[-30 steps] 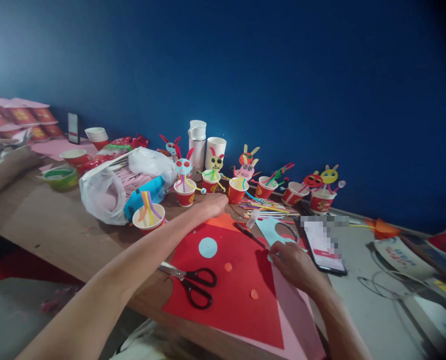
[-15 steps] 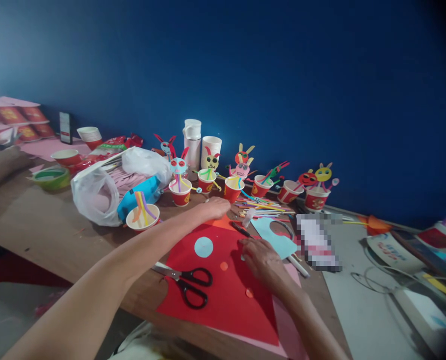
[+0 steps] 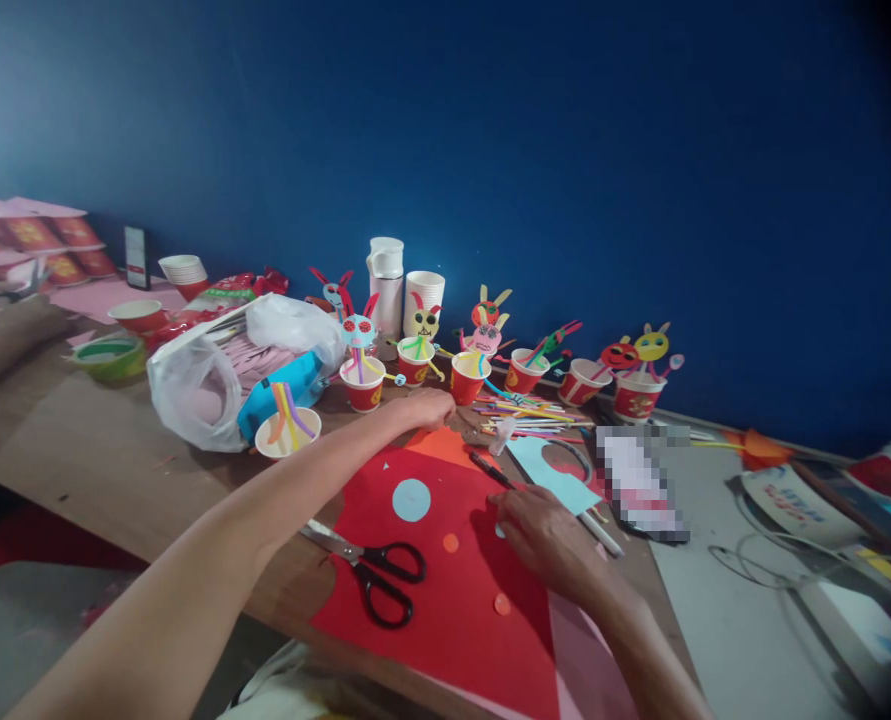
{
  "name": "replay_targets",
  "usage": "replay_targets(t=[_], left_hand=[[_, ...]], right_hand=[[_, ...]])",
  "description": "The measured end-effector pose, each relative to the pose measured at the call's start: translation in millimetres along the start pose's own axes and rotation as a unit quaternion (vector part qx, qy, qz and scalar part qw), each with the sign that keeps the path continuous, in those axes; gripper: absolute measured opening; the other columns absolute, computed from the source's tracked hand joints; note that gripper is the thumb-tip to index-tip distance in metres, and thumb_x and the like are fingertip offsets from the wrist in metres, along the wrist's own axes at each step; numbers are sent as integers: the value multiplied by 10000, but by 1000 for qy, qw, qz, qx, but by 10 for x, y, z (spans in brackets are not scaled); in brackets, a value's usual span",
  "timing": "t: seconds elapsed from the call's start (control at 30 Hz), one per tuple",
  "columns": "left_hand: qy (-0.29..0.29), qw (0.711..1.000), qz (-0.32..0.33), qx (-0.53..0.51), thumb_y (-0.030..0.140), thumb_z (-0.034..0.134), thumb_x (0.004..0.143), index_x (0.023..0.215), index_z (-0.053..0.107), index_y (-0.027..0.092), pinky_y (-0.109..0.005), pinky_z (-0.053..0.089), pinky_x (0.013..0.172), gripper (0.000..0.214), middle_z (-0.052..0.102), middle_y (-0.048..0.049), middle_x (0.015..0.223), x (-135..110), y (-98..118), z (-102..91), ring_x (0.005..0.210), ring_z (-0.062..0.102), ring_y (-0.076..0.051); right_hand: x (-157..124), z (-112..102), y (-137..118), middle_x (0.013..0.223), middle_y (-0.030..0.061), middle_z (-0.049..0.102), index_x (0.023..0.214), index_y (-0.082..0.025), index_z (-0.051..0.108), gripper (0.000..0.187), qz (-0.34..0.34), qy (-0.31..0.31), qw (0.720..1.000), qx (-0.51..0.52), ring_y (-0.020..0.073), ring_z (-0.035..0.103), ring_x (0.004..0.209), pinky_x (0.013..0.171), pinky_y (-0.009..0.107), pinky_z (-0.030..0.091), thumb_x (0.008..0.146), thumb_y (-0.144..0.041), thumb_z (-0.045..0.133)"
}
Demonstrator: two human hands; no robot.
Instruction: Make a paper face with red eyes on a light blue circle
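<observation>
The right hand [image 3: 546,535] has shifted left since a second ago, over the red paper sheet [image 3: 460,625], curled by a small pale-blue paper disc [image 3: 500,531]; the left hand [image 3: 428,408] stays half-curled past the far edge. I can't tell either's hold. Black-handled metal scissors [image 3: 359,560] cross the left edge, room rightward.

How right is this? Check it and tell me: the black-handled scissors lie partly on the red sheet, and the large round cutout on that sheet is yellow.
The color is wrong: the large round cutout is light blue, not yellow, as the head view shows. The black-handled scissors do lie partly on the red sheet.
</observation>
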State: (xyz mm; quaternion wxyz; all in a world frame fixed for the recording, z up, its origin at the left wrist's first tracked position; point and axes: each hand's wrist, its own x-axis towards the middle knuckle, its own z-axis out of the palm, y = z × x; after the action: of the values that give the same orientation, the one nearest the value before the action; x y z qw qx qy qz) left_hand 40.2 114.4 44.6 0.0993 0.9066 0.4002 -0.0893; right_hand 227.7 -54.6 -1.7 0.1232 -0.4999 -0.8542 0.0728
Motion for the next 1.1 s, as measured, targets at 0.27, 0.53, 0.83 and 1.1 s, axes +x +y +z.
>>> replay_targets(t=[0.27,0.53,0.83,1.1], left_hand=[[-28,998,-45,-21,100,504,675,783,646,130,-254,425,586,181,660,-98,787,0,106,-58,662,583,-194],[-46,994,-71,-73,117,555,627,696,632,104,-247,431,563,104,656,-116,733,98,40,-18,651,577,-200],[-87,971,-52,-216,247,517,694,816,642,135,-182,387,452,208,622,-41,614,15,-105,-54,490,524,-109],[-55,974,-45,-217,194,565,608,717,668,136,-182,347,478,160,597,-3,595,13,-125,-60,525,487,-102]], right_hand=[[-23,-14,-18,786,43,611,829,-201,548,153,27,-5,1000,3,190,561,783,686,292,394,854,-179,399],[-10,33,23,794,41,617,833,-204,556,147,31,-3,999,7,183,571,772,681,289,403,847,-182,411],[-24,58,29,815,60,633,870,-193,563,159,14,23,1000,2,195,585,795,700,307,427,844,-165,409],[20,134,-15,951,79,644,890,-197,543,144,-41,64,997,10,216,582,911,809,360,424,825,-130,434]])
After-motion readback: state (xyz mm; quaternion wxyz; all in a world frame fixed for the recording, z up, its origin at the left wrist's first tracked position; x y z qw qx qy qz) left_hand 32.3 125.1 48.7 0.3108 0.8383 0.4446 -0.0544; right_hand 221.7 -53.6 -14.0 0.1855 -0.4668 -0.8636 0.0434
